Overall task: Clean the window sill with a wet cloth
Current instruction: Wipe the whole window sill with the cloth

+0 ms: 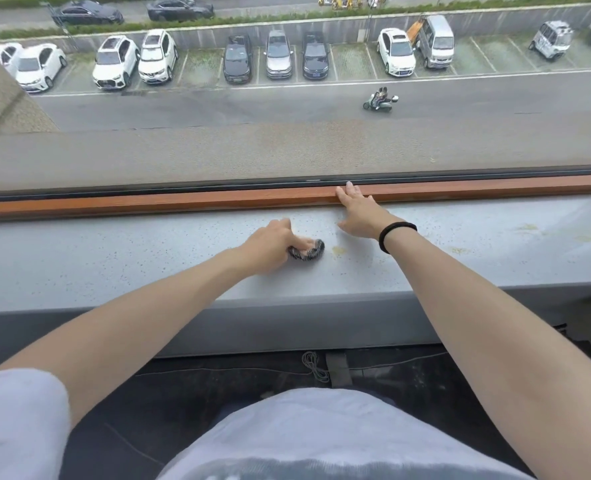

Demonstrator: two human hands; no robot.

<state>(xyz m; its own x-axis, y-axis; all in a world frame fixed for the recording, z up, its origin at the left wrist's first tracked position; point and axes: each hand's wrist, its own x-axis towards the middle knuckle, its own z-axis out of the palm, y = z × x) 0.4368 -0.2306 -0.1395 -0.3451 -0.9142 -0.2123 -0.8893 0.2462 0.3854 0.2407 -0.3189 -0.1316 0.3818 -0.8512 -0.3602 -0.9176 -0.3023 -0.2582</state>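
The left hand (270, 245) held a small, dark striped cloth (308, 252) bunched into a wad. Its fingers were curled tightly round the cloth and pressed it down on the grey speckled window sill (114, 251). Wadding it up that way probably gave a firm pad for scrubbing one spot, not for sweeping a wide area.

A yellowish stain (339, 251) lay just past those fingers, close beside the cloth and between it and the other wrist. It looked like the likely target of the rubbing.

The right hand (358, 216) held nothing. Its fingers (347, 190) were straight and slightly spread, with the tips resting on the wooden strip (148, 201) at the foot of the glass and the palm low over the sill. That reach seemed meant to steady the body as the person leaned in over the deep ledge, which left the other hand free to bear down.

More yellowish marks (529, 227) lay well away from both sets of fingers, out beyond the right wrist with its black band (396, 233). Judging by them, much of the sill was not yet wiped.
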